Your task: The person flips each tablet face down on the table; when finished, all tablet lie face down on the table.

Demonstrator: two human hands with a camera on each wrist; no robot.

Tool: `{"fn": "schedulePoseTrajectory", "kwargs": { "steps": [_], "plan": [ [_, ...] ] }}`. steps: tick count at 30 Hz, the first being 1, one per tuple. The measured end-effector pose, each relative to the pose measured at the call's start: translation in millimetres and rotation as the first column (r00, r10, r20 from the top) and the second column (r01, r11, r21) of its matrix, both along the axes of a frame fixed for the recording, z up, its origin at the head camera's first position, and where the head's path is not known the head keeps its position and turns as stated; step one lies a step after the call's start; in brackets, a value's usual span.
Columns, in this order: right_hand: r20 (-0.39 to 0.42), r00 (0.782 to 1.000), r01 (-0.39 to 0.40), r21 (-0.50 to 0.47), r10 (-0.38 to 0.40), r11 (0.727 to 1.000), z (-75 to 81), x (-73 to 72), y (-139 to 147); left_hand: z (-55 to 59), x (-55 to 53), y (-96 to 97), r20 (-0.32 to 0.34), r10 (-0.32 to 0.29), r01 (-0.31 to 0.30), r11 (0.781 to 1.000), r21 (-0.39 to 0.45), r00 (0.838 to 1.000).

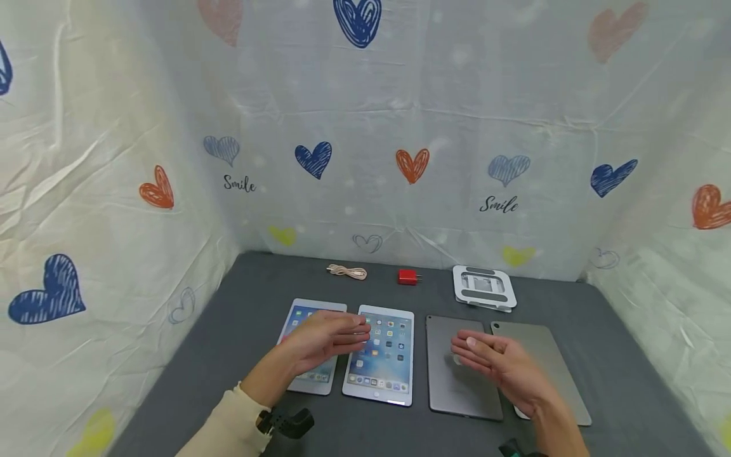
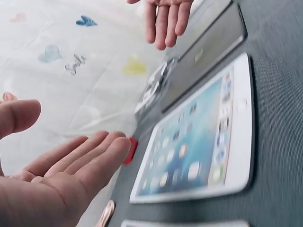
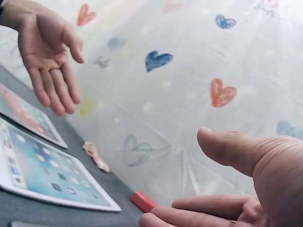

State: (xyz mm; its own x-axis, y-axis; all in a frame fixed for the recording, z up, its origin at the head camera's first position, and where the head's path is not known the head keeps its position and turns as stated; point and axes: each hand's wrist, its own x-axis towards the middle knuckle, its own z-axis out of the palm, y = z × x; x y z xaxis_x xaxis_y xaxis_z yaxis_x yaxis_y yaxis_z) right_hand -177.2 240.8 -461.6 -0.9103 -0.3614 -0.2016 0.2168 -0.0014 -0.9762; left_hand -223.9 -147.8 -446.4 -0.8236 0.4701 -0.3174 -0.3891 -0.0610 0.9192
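Observation:
My left hand (image 1: pixel 330 339) hovers with straight fingers over two white tablets, holding nothing. Beneath it lies the left tablet (image 1: pixel 308 379), partly hidden by the hand, and the fingertips overlap the edge of the second tablet (image 1: pixel 388 355); both screens are lit with app icons. On the other side my right hand (image 1: pixel 502 365), fingers also straight and palm turned inward, hangs over a dark grey tablet (image 1: pixel 457 393) lying face down. A lighter grey tablet (image 1: pixel 548 355), face down too, is partly covered by that hand. The left wrist view shows both palms with nothing in them.
Behind the tablets lie a bundled pinkish cable (image 1: pixel 347 271), a red charger plug (image 1: pixel 408 277) and a folded white-and-grey stand (image 1: pixel 484 288). A white curtain (image 1: pixel 365 209) printed with hearts encloses the dark grey table (image 1: pixel 228 330) at the back and both sides.

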Motion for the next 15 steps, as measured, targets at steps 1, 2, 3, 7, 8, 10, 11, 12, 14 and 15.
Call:
{"fn": "schedulePoseTrajectory", "kwargs": {
  "steps": [1,2,3,7,8,10,11,12,14,15],
  "plan": [
    [0.012,1.0,0.008,-0.001,-0.008,1.0,-0.9,-0.9,-5,-0.2,0.2,-4.1,-0.001,0.002,-0.002,1.0,-0.004,1.0],
    [0.024,1.0,0.017,-0.003,-0.017,1.0,-1.9,-1.8,-9,-0.4,0.5,-7.9,0.004,0.008,-0.008,1.0,-0.009,1.0],
    [0.034,0.999,0.024,-0.005,-0.023,1.0,-2.9,-2.8,-14,-0.9,0.7,-11.5,0.007,0.013,-0.013,1.0,-0.018,1.0],
    [0.079,0.997,0.027,-0.013,-0.025,1.0,-7.3,-6.6,-30,-4.7,2.0,-23.3,0.025,0.043,-0.041,0.996,-0.074,0.999],
    [0.087,0.996,0.022,-0.011,-0.021,1.0,-9.0,-7.5,-34,-6.0,2.1,-25.5,0.032,0.047,-0.044,0.995,-0.084,0.998],
    [0.104,0.995,0.002,-0.011,-0.001,1.0,-13.1,-9.5,-40,-8.4,2.3,-29.4,0.04,0.053,-0.049,0.994,-0.099,0.998],
    [0.11,0.994,-0.009,-0.012,0.011,1.0,-15.6,-10.6,-43,-9.2,2.3,-30.7,0.044,0.057,-0.052,0.993,-0.103,0.997],
    [0.118,0.993,-0.014,-0.014,0.015,1.0,-18.2,-11.5,-45,-10.6,2.0,-31.7,0.049,0.061,-0.056,0.993,-0.107,0.997],
    [0.125,0.992,-0.023,-0.022,0.026,0.999,-22.4,-12.7,-50,-12.7,1.2,-32.6,0.056,0.066,-0.06,0.992,-0.113,0.996],
    [0.127,0.991,-0.028,-0.027,0.031,0.999,-24.2,-13.2,-52,-13.7,1.0,-32.5,0.057,0.07,-0.062,0.991,-0.12,0.996]
  ]
}}
